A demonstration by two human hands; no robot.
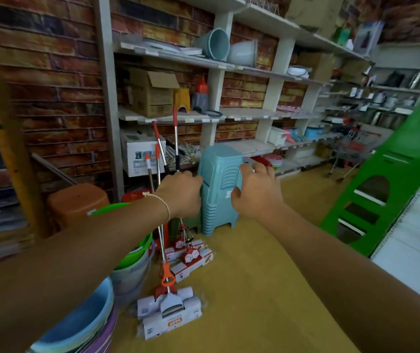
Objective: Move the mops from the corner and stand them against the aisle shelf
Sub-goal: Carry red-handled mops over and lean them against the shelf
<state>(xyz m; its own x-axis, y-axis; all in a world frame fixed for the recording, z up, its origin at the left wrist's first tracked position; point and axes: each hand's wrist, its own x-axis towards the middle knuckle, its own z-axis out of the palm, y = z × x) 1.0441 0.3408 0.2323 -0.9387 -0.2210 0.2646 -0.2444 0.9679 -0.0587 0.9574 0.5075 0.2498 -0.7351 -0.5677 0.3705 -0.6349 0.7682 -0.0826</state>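
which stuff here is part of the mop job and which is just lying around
Job: mops, wall shelf, left hand, right hand.
Lying about: teal stool stack (both hands grip it), brown stool, green tub, blue basin, green ladder.

Brick-pattern wall (51, 80), white stocked shelving (262, 114), tan floor (249, 289), green panel (382, 200) at right.

Ribbed plastic stools (219, 189), metal mop handles (176, 138)
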